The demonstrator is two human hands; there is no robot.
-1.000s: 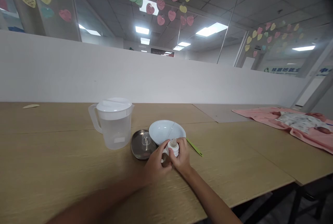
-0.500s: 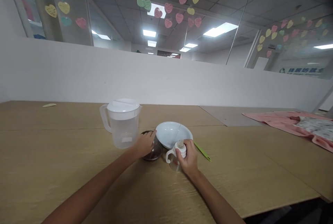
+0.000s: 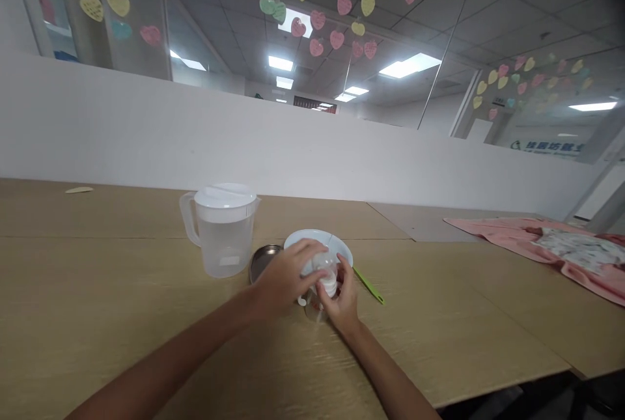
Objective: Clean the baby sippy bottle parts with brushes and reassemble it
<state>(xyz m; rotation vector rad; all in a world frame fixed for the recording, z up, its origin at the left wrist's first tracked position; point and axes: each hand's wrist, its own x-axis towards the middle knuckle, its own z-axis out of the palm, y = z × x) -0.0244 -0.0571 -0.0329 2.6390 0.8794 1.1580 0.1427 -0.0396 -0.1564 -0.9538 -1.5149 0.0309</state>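
A baby bottle (image 3: 316,313) with a white collar and side handle stands on the table in front of me. Closed around its collar, my right hand (image 3: 344,303) steadies it from the right. My left hand (image 3: 283,275) grips a clear domed bottle cap (image 3: 324,260) over the bottle's top. Fingers hide part of the cap, so I cannot tell whether it is seated. Just behind are a white bowl (image 3: 305,235) and, by my left fingers, a round dark metal dish (image 3: 262,256), partly covered by that hand.
Left of the dish stands a lidded plastic pitcher (image 3: 225,241). A green handle (image 3: 370,286) sticks out right of the bowl. Farther right lies a pink cloth (image 3: 481,230) with a patterned fabric on it. A white wall (image 3: 312,166) borders the table's back.
My left hand has moved right from the metal dish to the bottle, bringing the clear cap over its top. My right hand stays on the collar. The view has shifted slightly.
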